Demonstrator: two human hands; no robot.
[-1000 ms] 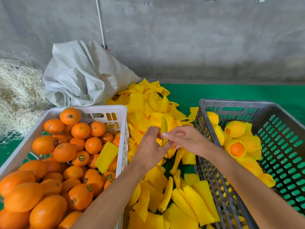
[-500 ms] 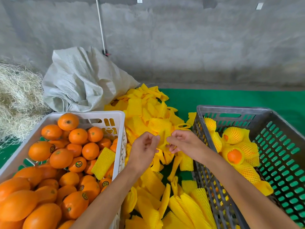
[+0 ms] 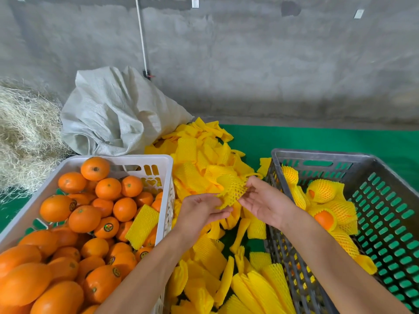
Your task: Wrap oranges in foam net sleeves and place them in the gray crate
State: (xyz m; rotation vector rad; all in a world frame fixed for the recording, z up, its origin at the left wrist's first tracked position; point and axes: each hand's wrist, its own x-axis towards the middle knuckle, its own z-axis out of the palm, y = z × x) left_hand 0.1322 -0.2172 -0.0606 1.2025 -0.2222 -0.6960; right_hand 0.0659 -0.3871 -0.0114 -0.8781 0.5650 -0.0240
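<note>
Sleeve now stretched open between left hand, right hand

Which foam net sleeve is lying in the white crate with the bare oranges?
The flat yellow sleeve resting on the oranges by the white crate's right wall; all others are outside it.

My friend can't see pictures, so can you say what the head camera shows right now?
Two hands, left and right, stretch open a yellow foam net sleeve above a pile of sleeves. A white crate of bare oranges sits to the left; a gray crate holding a few wrapped oranges sits to the right.
</note>
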